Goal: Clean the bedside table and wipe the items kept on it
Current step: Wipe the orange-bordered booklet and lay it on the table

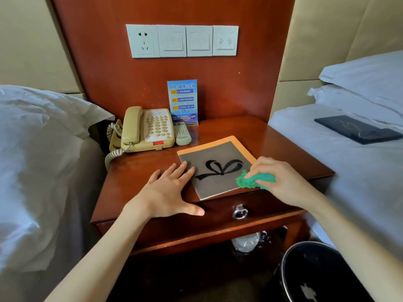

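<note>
bare tabletop (pixel 139 171) front-left, telephone (pixel 148 129) and remote (pixel 182 134) crowding the back

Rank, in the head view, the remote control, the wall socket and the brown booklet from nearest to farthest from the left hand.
1. Brown booklet: fingertips of the left hand touch its left edge.
2. Remote control: behind, beside the telephone.
3. Wall socket: high on the panel.

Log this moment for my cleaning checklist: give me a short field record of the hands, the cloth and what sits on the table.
left hand: left hand flat, fingertips on the booklet's left edge
right hand: right hand grips green cloth on the booklet
item being wiped: brown booklet with ribbon print, near the front edge
surface: bedside table
other items: telephone, remote control, blue sign at the back
on right bed: dark folder
</note>
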